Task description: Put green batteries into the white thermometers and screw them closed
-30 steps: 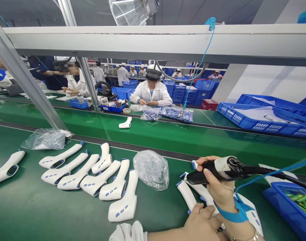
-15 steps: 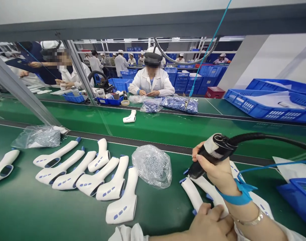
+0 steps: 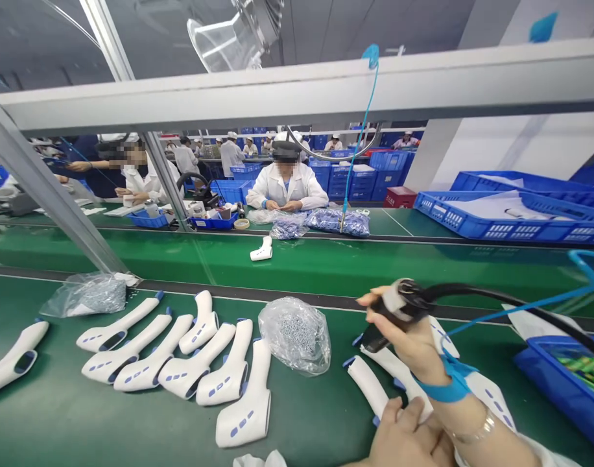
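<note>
My right hand grips a black electric screwdriver with a dark cable running off to the right, its tip pointing down-left over white thermometer housings lying on the green table. A blue strap circles that wrist. At the bottom edge my left hand rests on one white housing. To the left lies a row of several white housings with blue buttons. Between them and my hands sits a clear bag of small screws.
Another clear bag lies at the back left beside a slanted metal post. A lone housing sits on the green conveyor. A blue bin is at right, blue crates behind. People in white coats work across the belt.
My right hand has swung the screwdriver from lying level to pointing steeply down and has shifted slightly left. The lone housing on the conveyor has drifted to the right. My view has bobbed.
</note>
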`<state>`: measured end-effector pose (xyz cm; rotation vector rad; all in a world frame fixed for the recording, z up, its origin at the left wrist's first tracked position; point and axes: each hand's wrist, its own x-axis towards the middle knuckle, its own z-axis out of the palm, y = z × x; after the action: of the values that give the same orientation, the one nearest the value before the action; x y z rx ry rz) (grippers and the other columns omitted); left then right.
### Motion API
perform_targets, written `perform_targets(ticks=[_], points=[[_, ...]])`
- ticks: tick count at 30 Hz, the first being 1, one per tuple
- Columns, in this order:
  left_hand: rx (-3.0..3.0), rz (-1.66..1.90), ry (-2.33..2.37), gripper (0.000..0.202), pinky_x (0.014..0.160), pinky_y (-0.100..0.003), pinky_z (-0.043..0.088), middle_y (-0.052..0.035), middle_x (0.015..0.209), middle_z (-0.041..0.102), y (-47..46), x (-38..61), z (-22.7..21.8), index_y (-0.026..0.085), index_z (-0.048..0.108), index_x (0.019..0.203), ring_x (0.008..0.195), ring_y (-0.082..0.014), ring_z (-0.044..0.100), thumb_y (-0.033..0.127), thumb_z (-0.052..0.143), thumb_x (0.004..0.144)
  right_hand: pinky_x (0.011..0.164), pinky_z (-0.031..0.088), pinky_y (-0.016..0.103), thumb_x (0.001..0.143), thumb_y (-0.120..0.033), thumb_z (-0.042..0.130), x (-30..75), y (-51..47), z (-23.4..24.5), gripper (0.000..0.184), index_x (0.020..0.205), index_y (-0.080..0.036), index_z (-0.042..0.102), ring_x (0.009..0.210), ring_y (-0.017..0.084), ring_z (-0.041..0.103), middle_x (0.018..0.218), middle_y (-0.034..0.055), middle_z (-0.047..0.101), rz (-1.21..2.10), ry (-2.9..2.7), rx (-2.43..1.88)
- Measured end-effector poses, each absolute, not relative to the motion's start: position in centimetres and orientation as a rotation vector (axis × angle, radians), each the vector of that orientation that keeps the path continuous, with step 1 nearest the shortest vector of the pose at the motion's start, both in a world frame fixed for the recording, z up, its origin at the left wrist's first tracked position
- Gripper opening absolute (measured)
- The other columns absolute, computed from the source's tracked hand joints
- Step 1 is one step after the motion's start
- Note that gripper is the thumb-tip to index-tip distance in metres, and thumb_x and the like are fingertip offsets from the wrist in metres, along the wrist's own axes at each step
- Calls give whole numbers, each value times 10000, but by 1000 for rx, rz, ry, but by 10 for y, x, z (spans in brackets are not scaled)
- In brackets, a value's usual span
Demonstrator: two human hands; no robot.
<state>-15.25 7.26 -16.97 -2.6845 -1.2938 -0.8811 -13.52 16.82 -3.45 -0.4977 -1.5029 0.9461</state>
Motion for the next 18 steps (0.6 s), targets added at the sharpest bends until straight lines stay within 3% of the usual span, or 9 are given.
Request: perform_targets(ticks=[3,5,6,9,11,14,18], points=[[-2786,-729,-1425,285,828,-329,457,-12,1186,597,71,-170,-140,221,582,1049,1020,-216,559,375,503,822,606,469,292,727,-196,660,-110,156,-19,218,925,-219,573,591,164,536,814,41,614,845,-1339,-479],[-2840,-484,-1739,198,744,-291,469,-9,1038,655,77,-200,-113,227,634,903,874,-200,597,341,570,754,586,439,317,662,-168,649,-91,144,-8,237,888,-206,585,579,178,515,777,43,607,770,-1247,-477],[-2746,-397,-1934,124,691,-288,466,-24,897,674,82,-219,-101,207,643,814,792,-196,600,264,553,751,569,417,329,620,-157,635,-83,137,-3,247,860,-198,592,578,190,506,754,46,604,721,-1202,-490],[-2314,-318,-2329,260,750,-370,442,-140,907,636,102,-280,-81,103,630,869,891,-257,573,81,376,822,536,344,354,520,-167,585,-66,120,7,274,791,-205,598,602,227,481,697,43,577,656,-1045,-564],[-2146,-255,-2456,206,815,-417,422,-140,955,620,113,-308,-81,83,620,878,965,-263,548,100,417,845,536,319,367,496,-186,577,-62,112,8,277,771,-224,591,580,228,451,680,36,563,679,-977,-606],[-2080,-196,-2526,125,867,-429,409,-65,936,620,119,-323,-89,111,611,820,978,-217,545,204,533,850,524,313,369,499,-203,601,-61,105,6,270,768,-229,590,542,219,427,673,43,562,721,-975,-612],[-2082,-315,-2534,143,876,-417,398,-45,916,612,116,-315,-90,123,601,836,968,-200,542,223,506,872,552,341,397,546,-206,594,-59,100,2,270,816,-223,582,555,225,429,709,52,557,723,-986,-594]])
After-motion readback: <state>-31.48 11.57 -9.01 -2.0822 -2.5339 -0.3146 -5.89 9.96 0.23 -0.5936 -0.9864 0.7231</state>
